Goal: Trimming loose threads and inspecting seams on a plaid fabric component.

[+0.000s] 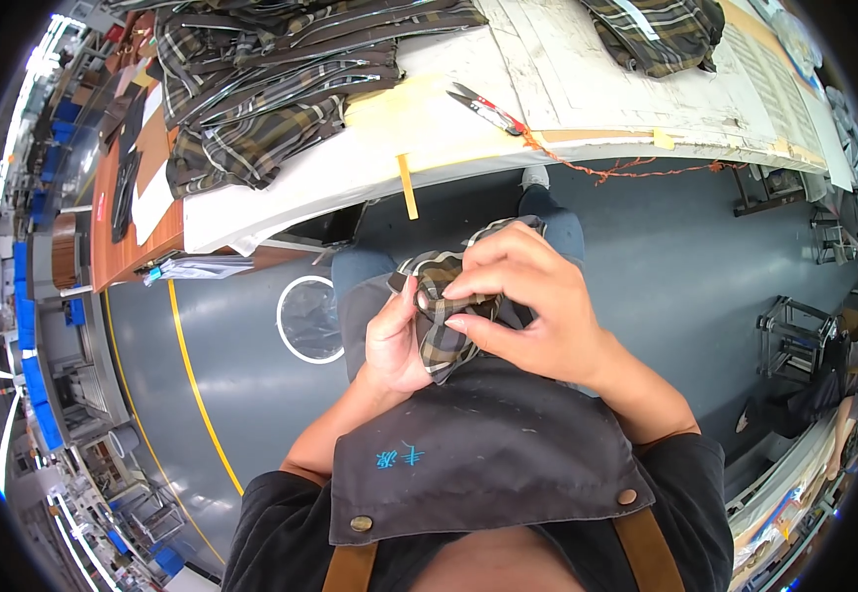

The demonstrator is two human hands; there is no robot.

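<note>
We've got both hands clamped on the plaid cloth piece (444, 316) over our lap, left hand (394, 340) beneath, right hand (522, 296) pinching on top. Loosen that pinch and the fold could slip, dropping towards the floor (666, 257).

1. A bench (567, 89) runs across the far side.
2. A heap of dark plaid garments (271, 89) lies on its left part.
3. Another plaid bundle (656, 35) sits far right.
4. Scissors (488, 109) rest near the bench's near edge.
5. A round white-rimmed bin (310, 319) stands on the grey floor (685, 266), left.
</note>
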